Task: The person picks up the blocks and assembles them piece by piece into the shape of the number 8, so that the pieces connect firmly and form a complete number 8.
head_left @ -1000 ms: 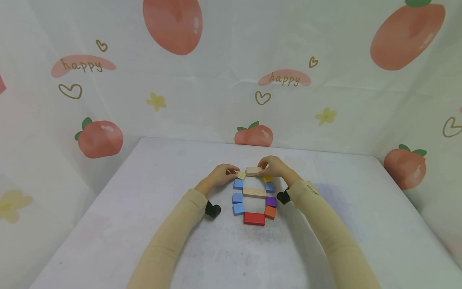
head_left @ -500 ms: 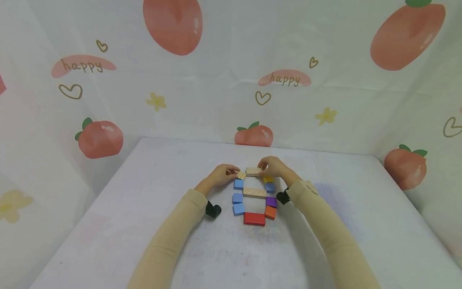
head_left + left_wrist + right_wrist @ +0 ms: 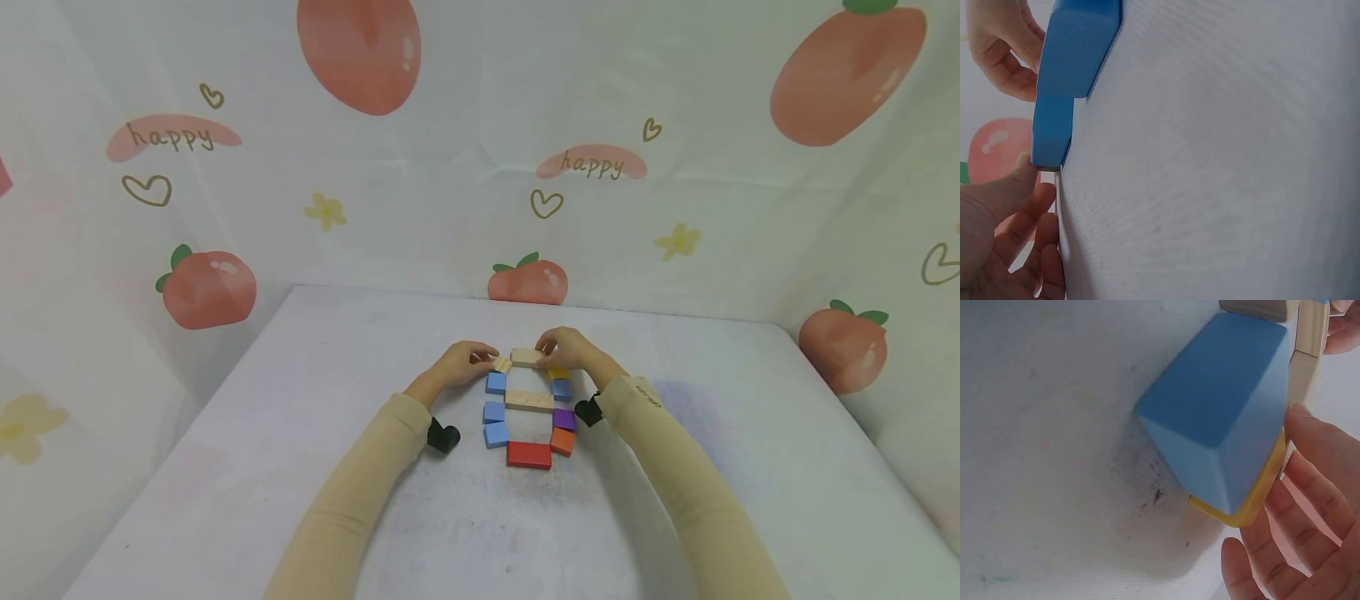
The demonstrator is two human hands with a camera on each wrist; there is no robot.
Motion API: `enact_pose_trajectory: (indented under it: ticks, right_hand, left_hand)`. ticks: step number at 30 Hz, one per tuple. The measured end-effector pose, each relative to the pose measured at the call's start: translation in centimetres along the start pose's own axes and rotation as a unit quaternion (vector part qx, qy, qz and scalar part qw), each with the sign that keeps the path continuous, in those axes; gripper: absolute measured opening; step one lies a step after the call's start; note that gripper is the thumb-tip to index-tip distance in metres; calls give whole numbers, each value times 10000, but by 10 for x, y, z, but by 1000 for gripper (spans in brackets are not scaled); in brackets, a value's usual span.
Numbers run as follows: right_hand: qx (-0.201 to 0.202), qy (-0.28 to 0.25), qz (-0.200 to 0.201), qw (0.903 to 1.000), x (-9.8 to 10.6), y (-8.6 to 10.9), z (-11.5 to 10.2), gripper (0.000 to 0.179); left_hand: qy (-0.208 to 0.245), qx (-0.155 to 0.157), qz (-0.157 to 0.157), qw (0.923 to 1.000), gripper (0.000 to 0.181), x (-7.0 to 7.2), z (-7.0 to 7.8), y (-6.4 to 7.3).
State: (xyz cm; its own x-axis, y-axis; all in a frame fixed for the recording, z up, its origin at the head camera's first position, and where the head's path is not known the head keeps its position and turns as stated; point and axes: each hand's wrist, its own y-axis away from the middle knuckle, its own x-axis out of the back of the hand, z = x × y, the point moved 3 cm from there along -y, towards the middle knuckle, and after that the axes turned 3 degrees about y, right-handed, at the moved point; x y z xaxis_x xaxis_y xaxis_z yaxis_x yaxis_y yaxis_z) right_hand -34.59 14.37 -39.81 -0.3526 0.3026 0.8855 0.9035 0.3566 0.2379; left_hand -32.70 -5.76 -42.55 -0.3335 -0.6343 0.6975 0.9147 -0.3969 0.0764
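In the head view, my left hand (image 3: 463,363) pinches a small striped wooden block (image 3: 502,364) at the far left of a ring of toy blocks. My right hand (image 3: 568,346) holds the right end of a pale wooden block (image 3: 527,357) that lies across the far end, its thumb on the near side. Just under that hand is a yellow block (image 3: 558,373), partly covered. The right wrist view has the yellow block (image 3: 1260,487) behind a large-looking blue block (image 3: 1216,394), beside my fingers. In the left wrist view, my left thumb (image 3: 1013,184) lies at the end of a blue block (image 3: 1052,134).
Blue blocks (image 3: 494,412) line the left side. A blue block (image 3: 561,389), a purple block (image 3: 564,419) and an orange block (image 3: 562,442) run down the right. A wooden bar (image 3: 529,402) crosses the middle, and a red block (image 3: 528,455) lies nearest me on the white table (image 3: 225,467).
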Motion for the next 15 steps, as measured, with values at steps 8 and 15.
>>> enact_pose_trajectory:
  ticks: [8, 15]
  right_hand:
    - [16, 18, 3, 10000, 0, 1, 0, 33]
    - [26, 27, 25, 10000, -1, 0, 0, 33]
  left_hand:
    - [-48, -73, 14, 10000, 29, 0, 0, 0]
    - [-15, -5, 20, 10000, 30, 0, 0, 1]
